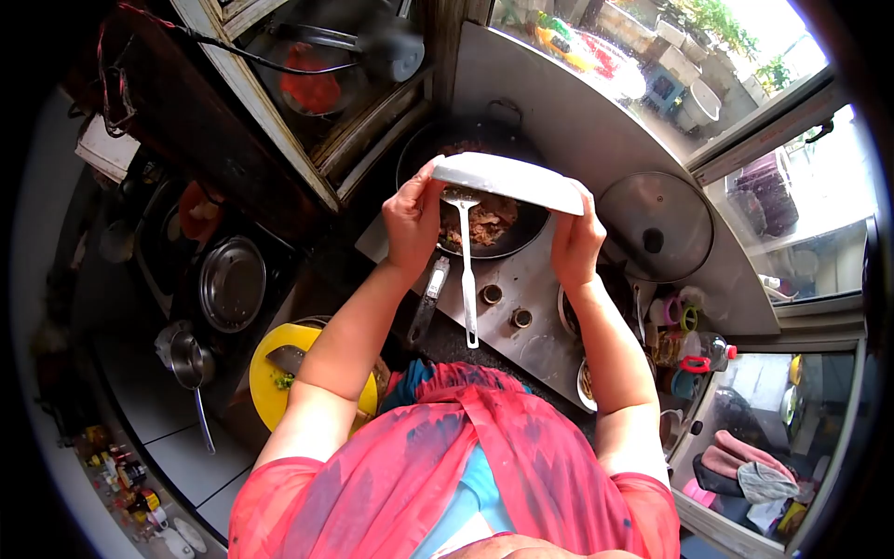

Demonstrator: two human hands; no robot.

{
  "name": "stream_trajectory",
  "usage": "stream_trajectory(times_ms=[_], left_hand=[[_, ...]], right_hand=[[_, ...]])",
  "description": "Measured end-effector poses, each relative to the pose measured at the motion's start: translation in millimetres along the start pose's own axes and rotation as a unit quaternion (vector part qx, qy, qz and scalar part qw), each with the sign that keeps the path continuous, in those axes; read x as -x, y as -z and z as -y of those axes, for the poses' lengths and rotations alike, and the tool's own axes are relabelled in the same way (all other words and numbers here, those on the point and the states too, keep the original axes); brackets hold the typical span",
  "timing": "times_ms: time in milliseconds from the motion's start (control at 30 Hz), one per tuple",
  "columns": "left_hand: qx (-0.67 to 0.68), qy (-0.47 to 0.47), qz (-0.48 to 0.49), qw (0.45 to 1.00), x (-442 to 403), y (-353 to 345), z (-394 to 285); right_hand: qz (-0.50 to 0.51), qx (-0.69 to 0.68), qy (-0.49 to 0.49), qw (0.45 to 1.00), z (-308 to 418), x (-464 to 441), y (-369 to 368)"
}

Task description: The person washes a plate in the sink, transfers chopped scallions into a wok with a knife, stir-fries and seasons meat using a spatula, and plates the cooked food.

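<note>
Between my two hands a white plate or shallow dish (512, 179) is held tilted above a dark wok (533, 233). My left hand (414, 216) grips its left end, and my right hand (577, 240) grips the right end. Brown cooked food (489, 222) lies in the wok, partly hidden under the dish. A slotted metal spatula (467, 270) rests in the wok, its long handle reaching toward me. The wok's own handle (428, 300) points toward my body, left of the spatula.
The wok sits on a steel stove with two knobs (521, 318). A glass lid (656, 226) leans at the right. On the left are a yellow cutting board (270, 359) with a knife (287, 358), a metal plate (232, 284) and a small pan (189, 361). An oil bottle (712, 351) stands right.
</note>
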State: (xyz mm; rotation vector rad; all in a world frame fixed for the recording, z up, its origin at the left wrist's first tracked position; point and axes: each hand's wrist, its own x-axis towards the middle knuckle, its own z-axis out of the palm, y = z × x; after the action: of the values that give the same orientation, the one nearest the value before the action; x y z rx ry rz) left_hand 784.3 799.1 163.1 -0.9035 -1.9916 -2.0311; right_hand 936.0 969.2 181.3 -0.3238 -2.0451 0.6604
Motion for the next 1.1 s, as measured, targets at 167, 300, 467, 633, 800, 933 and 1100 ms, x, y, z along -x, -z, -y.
stream_trajectory(times_ms=[167, 300, 467, 633, 800, 933, 1100], left_hand=[[0.006, -0.042, -0.018, 0.999, -9, -4, 8], [0.078, -0.023, 0.056, 0.995, -2, 7, 4], [0.225, 0.199, 0.125, 0.945, 42, 24, -15], [0.35, 0.371, 0.021, 0.86, 89, 71, -37], [0.333, 0.433, 0.017, 0.837, 118, 95, -55], [0.335, 0.427, -0.016, 0.84, 131, 101, -57], [0.301, 0.422, -0.022, 0.855, 135, 113, -55]], right_hand=[[0.015, -0.015, -0.038, 0.999, 0, -3, -3], [0.035, -0.068, -0.105, 0.992, 7, 5, -4], [0.172, -0.322, -0.407, 0.837, 34, 32, 7], [0.241, -0.299, -0.369, 0.847, 27, 104, 5], [0.408, 0.019, 0.073, 0.91, 6, 165, -25], [0.327, -0.1, 0.031, 0.939, 11, 140, -12], [0.369, 0.052, 0.12, 0.92, 44, 32, 68]])
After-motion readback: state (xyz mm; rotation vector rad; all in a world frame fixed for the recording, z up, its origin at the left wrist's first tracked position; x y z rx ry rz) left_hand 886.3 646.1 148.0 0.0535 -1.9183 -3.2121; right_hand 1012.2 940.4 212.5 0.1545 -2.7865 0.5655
